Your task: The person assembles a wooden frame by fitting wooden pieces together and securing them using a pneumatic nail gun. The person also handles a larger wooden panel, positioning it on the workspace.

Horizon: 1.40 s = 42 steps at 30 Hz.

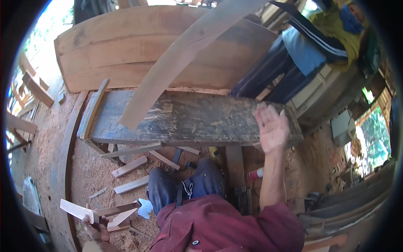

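My right hand (272, 128) is raised over the right end of the dark workbench (201, 119), fingers spread and palm showing, with nothing in it. Low on the left, my left hand (97, 230) is closed round a pale wooden piece (77, 210). A darker bar (119, 208) runs right from that piece; whether the two are joined I cannot tell. A long, smooth plank (180, 59) slants from above the bench's left half up past the top of the view. Neither of my hands touches it.
Behind the bench stands a wide wooden panel (126, 50). At the back right a person (323, 35) in a striped dark sleeve reaches towards the plank's upper end. Wood offcuts (130, 166) and shavings lie on the floor near my knees, with a red-and-white container (255, 173) further right.
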{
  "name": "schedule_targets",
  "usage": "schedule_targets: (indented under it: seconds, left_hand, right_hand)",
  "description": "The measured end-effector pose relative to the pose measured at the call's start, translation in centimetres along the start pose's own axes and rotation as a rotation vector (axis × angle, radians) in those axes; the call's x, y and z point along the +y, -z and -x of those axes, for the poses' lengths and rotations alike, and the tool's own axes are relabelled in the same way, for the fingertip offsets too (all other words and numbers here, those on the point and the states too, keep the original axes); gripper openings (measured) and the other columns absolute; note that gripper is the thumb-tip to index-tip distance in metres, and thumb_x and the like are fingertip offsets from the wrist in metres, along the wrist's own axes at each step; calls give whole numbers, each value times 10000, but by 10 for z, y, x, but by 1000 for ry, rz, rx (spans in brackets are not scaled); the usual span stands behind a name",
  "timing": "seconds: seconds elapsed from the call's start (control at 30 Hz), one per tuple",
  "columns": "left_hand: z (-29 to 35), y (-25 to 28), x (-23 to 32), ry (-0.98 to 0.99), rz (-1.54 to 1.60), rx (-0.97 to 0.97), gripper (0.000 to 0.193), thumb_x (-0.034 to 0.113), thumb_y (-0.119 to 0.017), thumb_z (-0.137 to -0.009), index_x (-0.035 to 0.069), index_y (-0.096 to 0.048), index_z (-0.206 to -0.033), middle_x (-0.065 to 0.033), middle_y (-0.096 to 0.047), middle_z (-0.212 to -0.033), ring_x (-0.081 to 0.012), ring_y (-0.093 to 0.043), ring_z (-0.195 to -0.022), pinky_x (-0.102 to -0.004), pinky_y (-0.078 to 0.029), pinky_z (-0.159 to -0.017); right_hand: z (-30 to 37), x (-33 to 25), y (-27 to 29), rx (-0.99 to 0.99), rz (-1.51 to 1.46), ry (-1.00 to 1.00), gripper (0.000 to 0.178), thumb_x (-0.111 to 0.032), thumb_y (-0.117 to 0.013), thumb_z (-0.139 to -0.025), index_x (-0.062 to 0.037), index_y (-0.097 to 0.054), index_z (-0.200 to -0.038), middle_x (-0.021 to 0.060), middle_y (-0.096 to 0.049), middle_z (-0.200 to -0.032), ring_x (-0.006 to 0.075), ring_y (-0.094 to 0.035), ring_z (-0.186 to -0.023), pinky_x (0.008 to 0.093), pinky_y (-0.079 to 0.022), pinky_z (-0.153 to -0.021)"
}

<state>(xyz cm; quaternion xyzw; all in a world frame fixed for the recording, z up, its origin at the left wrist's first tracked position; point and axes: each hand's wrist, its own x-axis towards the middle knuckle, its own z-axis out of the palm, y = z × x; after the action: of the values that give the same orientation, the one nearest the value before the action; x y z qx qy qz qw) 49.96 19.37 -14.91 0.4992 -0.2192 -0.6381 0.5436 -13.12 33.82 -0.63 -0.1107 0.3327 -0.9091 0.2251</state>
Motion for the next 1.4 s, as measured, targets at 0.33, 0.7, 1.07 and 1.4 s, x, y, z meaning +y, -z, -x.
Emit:
schedule_targets:
  seconds: [0.33, 0.7, 1.07, 1.4]
  left_hand:
    - [5, -24, -4, -96, 21, -104, 723, 476, -606, -955, 182, -374, -1574, -64, -691, -1042, -169, -686, -721, -331, -624, -644]
    - [9, -16, 3, -135, 92, -68, 708, 450, -635, -946, 179, -401, -1557, -56, -664, -991, -170, -687, -691, -333, -633, -622]
    - [4, -8, -3, -141, 88, -59, 696, 451, -646, -941, 163, -428, -1537, -55, -667, -1036, -184, -692, -680, -340, -627, -610]
    - [-16, -9, -2, -90, 89, -105, 680, 484, -634, -945, 159, -461, -1516, -49, -679, -945, -196, -684, -726, -351, -608, -675]
  right_hand:
    - [48, 31, -45, -786, 1252, 788, 705, -179, -723, -909, 42, -412, -1503, 270, -453, -1517, 395, -471, -1402, 469, -435, -1133]
    - [57, 26, -44, -839, 1226, 796, 510, -58, -726, -869, 20, -574, -1349, 264, -555, -1365, 343, -675, -1099, 392, -625, -826]
    - [82, 13, -38, -791, 1380, 989, 506, -50, -760, -818, 0, -607, -1298, 278, -564, -1328, 424, -640, -1140, 457, -593, -882]
    - [151, 36, -2, -1049, 1025, 112, 369, -107, -791, -833, 4, -681, -1168, 181, -665, -1210, 281, -690, -1012, 375, -591, -810]
